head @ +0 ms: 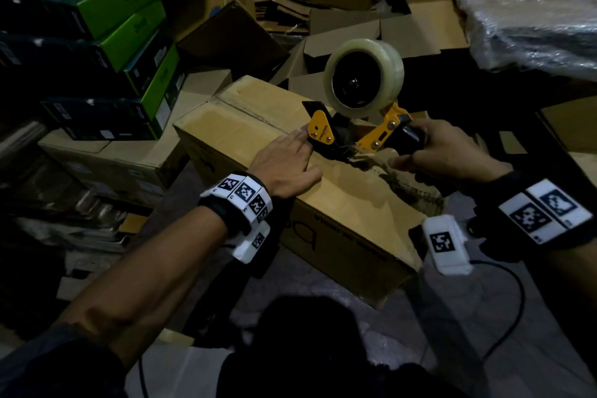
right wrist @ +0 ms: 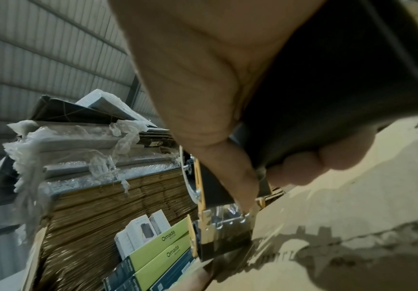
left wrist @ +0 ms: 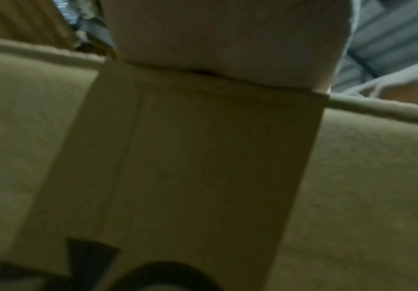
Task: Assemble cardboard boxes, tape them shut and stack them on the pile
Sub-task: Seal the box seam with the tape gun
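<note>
**Surroundings of the work area**

Far left: a stack of green-and-black retail cartons, lying flat one upon another; in the right wrist view the green faces read "Omada". White product boxes stand just behind them. Far right: a bundle wrapped in clear plastic film, its torn wrap hanging loose over flat corrugated sheets stacked edge-on. Behind, a ribbed metal wall. Near centre: a grey concrete floor, crossed at near right by a black cable.
</note>
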A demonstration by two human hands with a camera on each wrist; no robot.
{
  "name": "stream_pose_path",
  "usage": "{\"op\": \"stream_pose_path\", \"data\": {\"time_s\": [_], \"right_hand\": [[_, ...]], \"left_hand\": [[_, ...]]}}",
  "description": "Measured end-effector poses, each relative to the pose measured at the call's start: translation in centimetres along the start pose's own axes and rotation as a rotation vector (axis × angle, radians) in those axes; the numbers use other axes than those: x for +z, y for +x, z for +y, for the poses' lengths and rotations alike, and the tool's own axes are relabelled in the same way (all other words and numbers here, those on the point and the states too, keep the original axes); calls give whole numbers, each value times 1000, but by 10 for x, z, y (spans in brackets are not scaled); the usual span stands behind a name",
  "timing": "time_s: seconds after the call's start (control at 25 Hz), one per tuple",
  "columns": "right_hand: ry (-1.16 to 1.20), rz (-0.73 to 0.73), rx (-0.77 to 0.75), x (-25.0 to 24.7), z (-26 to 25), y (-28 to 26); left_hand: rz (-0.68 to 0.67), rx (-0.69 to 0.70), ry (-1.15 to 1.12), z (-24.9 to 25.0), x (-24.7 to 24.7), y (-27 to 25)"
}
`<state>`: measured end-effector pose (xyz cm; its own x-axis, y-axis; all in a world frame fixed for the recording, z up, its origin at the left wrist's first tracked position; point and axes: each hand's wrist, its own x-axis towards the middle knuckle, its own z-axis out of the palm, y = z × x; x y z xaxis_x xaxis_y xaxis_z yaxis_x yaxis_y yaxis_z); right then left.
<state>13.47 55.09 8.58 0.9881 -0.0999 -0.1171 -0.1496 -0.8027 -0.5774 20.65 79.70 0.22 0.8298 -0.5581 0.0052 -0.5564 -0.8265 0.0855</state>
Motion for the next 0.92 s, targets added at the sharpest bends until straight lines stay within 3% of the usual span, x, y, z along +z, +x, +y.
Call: {"op": "stream_pose_path", "data": {"time_s": [0.44,0.72,0.92], "right_hand": [[-75,3,-42,-27,44,-23],[67,-1,25,-59,105,-65],[108,21,33,-61,113,-76]], "left_hand": [[-125,-136,-28,2,-4,2],[-127,-158,-11,11,-12,-2],[-98,-150,-2,10,-10,-1]]}}
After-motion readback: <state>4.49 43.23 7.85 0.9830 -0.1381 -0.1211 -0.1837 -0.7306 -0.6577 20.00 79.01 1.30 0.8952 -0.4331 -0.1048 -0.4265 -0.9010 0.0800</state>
